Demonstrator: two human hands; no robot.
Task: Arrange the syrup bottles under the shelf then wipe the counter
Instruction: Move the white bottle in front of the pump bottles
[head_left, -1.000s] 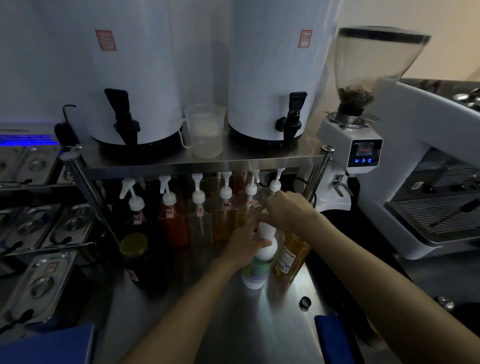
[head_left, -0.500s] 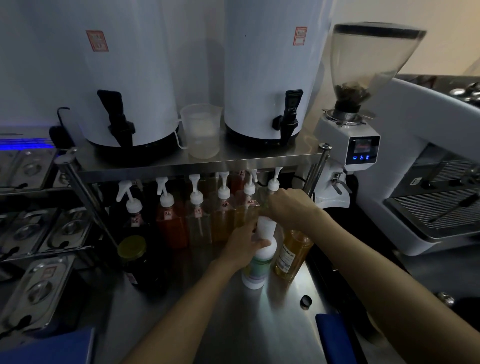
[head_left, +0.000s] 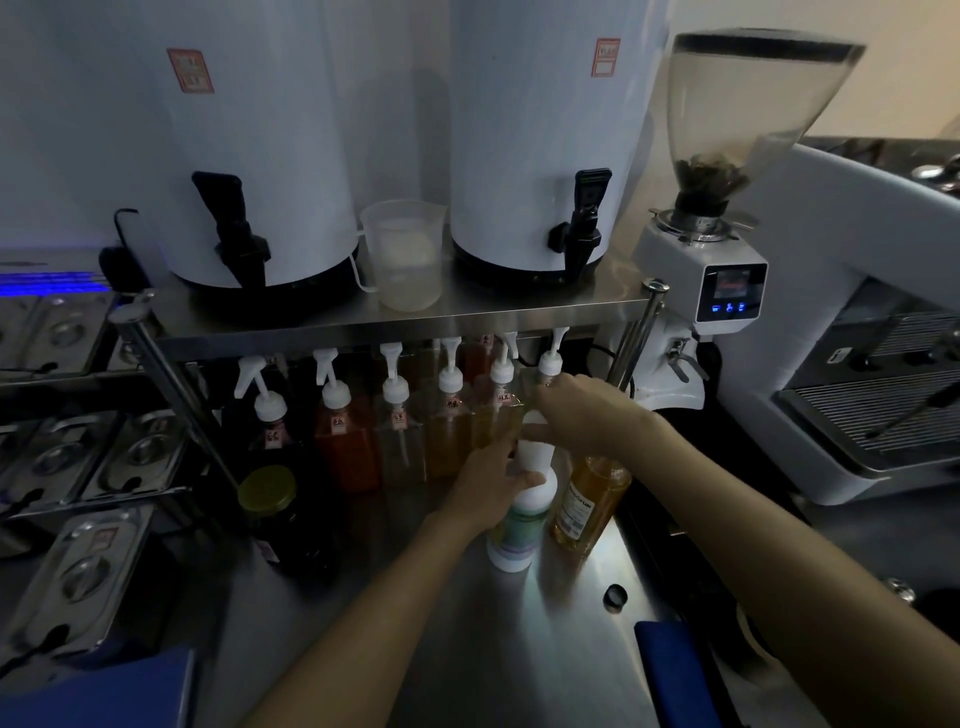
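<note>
Head view. Steel counter, dim light. Left hand grips the shoulder and neck of a white bottle that stands upright on the counter just in front of the shelf. Right hand reaches over it from 3 o'clock, fingers curled down at the white bottle's top — what exactly they pinch I cannot tell. Touching the white bottle at its 3 o'clock stands an amber syrup bottle, labelled, its top hidden under the right wrist.

Under the shelf, at 12 o'clock from the hands: a row of pump bottles with white pumps, contents dark, red, clear and amber. A dark jar with a yellow-green lid stands at 9 o'clock of the white bottle, well apart.

On the shelf — two white dispensers with black taps, a clear measuring jug between them. A coffee grinder stands at 2 o'clock. A small black cap lies on the counter at 5 o'clock of the amber bottle.
</note>
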